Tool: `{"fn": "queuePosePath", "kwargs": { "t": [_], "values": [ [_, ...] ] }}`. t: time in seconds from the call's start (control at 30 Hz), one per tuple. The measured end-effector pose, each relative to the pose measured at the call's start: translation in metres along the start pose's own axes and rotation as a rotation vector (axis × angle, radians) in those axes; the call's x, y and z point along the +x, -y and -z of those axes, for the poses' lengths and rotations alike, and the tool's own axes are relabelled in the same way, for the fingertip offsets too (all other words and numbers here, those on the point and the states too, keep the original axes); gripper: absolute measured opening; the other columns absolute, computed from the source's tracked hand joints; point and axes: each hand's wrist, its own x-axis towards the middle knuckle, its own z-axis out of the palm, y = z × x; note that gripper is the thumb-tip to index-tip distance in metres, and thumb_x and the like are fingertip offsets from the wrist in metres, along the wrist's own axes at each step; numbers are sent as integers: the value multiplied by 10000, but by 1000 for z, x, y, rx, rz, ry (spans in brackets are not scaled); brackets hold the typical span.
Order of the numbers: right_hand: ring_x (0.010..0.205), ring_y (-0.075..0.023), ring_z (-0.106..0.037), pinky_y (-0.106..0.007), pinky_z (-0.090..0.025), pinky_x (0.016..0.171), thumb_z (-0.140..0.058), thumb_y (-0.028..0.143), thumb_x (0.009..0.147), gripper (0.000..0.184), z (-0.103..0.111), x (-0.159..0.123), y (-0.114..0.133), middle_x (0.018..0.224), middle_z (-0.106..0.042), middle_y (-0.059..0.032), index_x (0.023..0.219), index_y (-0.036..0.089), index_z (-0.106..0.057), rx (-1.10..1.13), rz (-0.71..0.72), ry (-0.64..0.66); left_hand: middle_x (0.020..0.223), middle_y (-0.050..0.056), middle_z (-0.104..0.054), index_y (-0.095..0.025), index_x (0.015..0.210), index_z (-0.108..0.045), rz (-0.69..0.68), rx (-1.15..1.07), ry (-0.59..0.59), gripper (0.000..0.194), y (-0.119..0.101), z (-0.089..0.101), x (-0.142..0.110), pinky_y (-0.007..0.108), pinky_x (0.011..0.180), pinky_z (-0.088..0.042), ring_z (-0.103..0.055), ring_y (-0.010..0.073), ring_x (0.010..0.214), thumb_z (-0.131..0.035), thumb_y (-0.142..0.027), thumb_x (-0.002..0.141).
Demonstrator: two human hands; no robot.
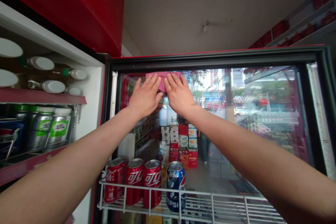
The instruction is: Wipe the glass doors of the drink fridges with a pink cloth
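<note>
Both of my arms reach up to the glass door of a drinks fridge. A pink cloth lies against the inner side of the glass, just below the top frame. My left hand is flat on the cloth's left part, fingers stretched and thumb apart. Beside it my right hand presses the right part with straight fingers. Neither hand grips the cloth. Under my hands, red cola cans and a blue Pepsi can stand on the door's white wire rack.
To the left is the open fridge, with white-capped bottles and silver cans on its shelves. A red sign panel juts out above. Stacked cartons and a street with cars show in the glass. The door's black frame surrounds the pane.
</note>
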Motion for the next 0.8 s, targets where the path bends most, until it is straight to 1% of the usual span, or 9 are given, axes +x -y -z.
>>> {"fn": "queuePosePath", "kwargs": {
  "t": [0.1,0.23,0.4,0.5,0.63,0.8],
  "values": [
    [1616,-409,-433,-641,-278,1355,-449,148,1069,601,-2,-7,5,1752,-440,-262,1646,-17,-471,9,25,3,1845,140,-295,-146,1743,-341,-6,9,-15,681,-1,-3,-10,630,1397,-182,-296,324,1716,-373,-429,1124],
    [1596,-408,-454,-614,-295,1349,-446,173,1092,579,-5,-13,8,1746,-459,-250,1640,-9,-484,3,65,5,1828,148,-333,-142,1720,-394,-7,16,-35,661,1,-7,-22,634,1379,-250,-350,342,1693,-398,-417,1119],
    [1555,-407,-485,-628,-309,1329,-471,205,1093,580,-12,-26,16,1726,-477,-271,1629,-13,-492,16,115,-5,1799,172,-381,-135,1708,-419,-14,21,-34,651,0,-9,-40,644,1358,-297,-391,352,1673,-427,-392,1110],
    [1537,-400,-490,-627,-321,1313,-480,213,1094,576,-15,-41,23,1722,-480,-277,1625,-10,-495,33,167,5,1777,180,-420,-132,1693,-447,-25,38,-5,635,-1,-10,-59,644,1354,-302,-422,354,1656,-434,-385,1110],
    [1496,-394,-508,-610,-346,1288,-496,219,1093,563,-18,-64,36,1708,-496,-279,1613,3,-513,49,216,27,1767,173,-433,-137,1681,-471,-57,45,38,627,-3,-11,-88,638,1345,-326,-434,358,1648,-430,-406,1116],
    [1418,-394,-539,-609,-392,1233,-492,204,1087,558,-19,-89,53,1615,-576,-287,1604,-4,-513,60,264,59,1731,170,-488,-122,1653,-511,-73,44,88,636,-9,-9,-118,619,1338,-355,-477,365,1621,-462,-458,1116]
  ]
}}
